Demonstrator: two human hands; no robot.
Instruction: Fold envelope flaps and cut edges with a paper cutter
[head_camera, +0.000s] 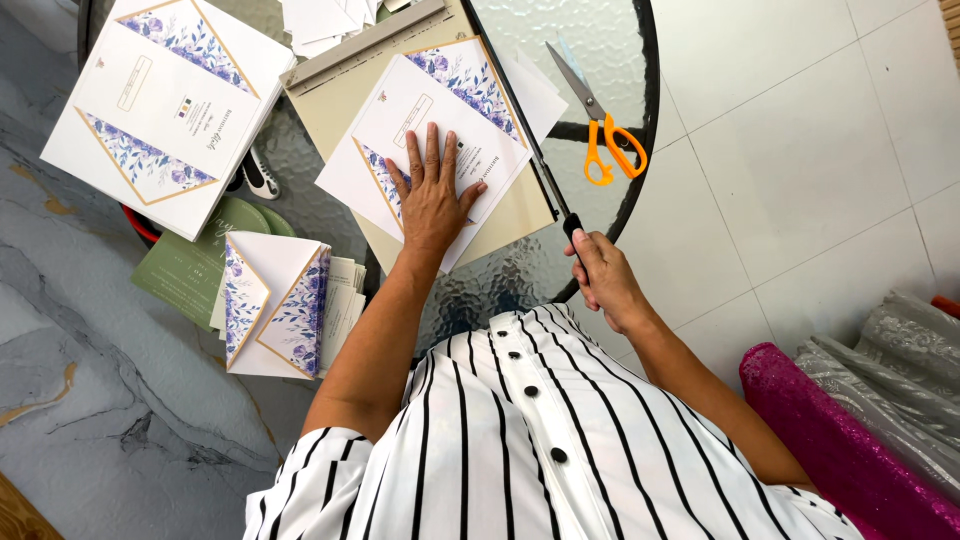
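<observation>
The round glass counter (610, 60) carries a beige paper trimmer (350, 105). A floral printed sheet (435, 110) lies on its board, pinned by the flat, spread left hand (432, 195) so it cannot slip at the cutting edge. At four o'clock of it, the right hand (603, 275) is closed around the blade handle (571, 226). Orange scissors (605, 140) lie at two o'clock.

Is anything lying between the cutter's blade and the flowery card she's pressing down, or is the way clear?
Nothing visible blocks it. The left hand lies flat on the flowery card, well inside the cutting edge. The right hand grips the blade handle. The orange scissors lie beyond the blade, on the glass table.
</observation>
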